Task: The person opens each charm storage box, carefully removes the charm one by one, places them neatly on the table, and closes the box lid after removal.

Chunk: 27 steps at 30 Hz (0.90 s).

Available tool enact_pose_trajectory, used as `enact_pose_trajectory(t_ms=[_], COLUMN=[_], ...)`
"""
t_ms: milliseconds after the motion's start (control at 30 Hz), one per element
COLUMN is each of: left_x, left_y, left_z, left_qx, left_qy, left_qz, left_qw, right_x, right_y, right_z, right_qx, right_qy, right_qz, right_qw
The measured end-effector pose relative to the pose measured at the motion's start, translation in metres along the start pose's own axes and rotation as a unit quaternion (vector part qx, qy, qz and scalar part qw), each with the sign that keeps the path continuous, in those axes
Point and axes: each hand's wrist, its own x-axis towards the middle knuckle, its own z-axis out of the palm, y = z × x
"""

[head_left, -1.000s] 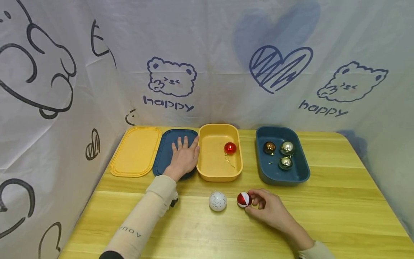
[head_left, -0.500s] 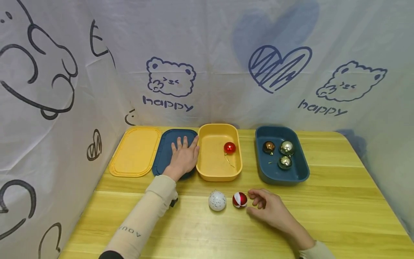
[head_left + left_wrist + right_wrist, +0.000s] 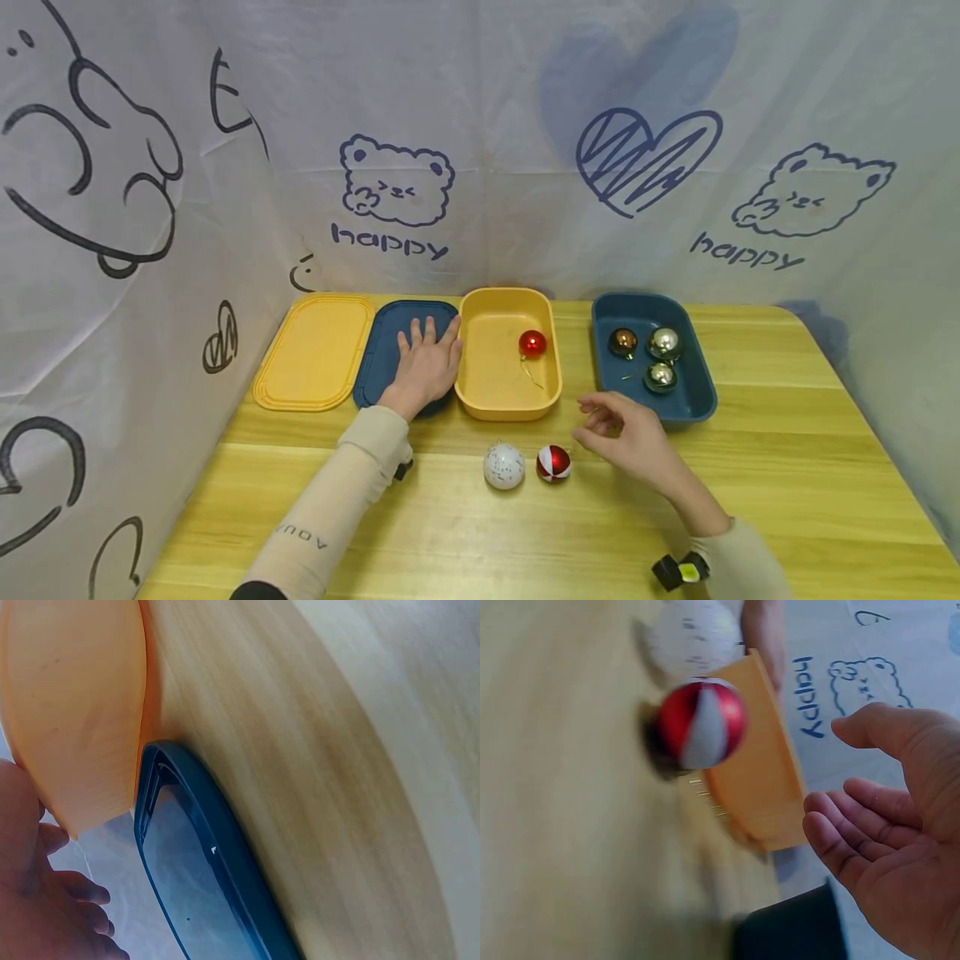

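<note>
My left hand (image 3: pixel 429 367), fingers spread, is over the blue lid (image 3: pixel 386 350), its thumb side at the left wall of the yellow box (image 3: pixel 487 350). Nothing is in my right hand (image 3: pixel 626 433), which hovers in front of the blue box (image 3: pixel 701 379) with loosely bent fingers and a gap between thumb and fingertips. Just left of that hand, a red-and-white ball ornament (image 3: pixel 553 463) lies on the table, also seen in the right wrist view. Beside it lies a white speckled ball ornament (image 3: pixel 504 466). A shiny red ball ornament (image 3: pixel 532 343) with a gold string sits inside the yellow box.
The blue box holds a brown ball ornament (image 3: pixel 623 342), a silver one (image 3: pixel 665 342) and a pale gold one (image 3: pixel 661 377). At the far left lies a yellow lid (image 3: pixel 315 350). A white printed curtain (image 3: pixel 510 150) stands behind the wooden table (image 3: pixel 787 467).
My right hand let go of the red-and-white ball ornament, which rolled slightly left toward the white one. The hand then rose and moved away toward the blue box. My left hand stayed put.
</note>
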Motion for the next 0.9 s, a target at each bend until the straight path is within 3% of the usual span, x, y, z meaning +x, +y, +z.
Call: enact_pose_trajectory(t_ms=[233, 533, 900], left_x=[-0.002, -0.002, 0.001], left_y=[0.001, 0.003, 0.0], left_z=[-0.001, -0.002, -0.002], left_qx=[-0.001, 0.019, 0.031], left_qy=[0.004, -0.002, 0.006], left_qz=[0.002, 0.001, 0.022], left_qw=[1.0, 0.9998, 0.9993], right_x=[0.037, 0.083, 0.115], right_y=[-0.015, -0.018, -0.021], right_z=[-0.007, 0.006, 0.026], right_qx=[-0.009, -0.007, -0.033], right_qy=[0.008, 0.014, -0.003], right_qz=[0.001, 0.021, 0.055], right_qw=[0.9999, 0.9997, 0.9979])
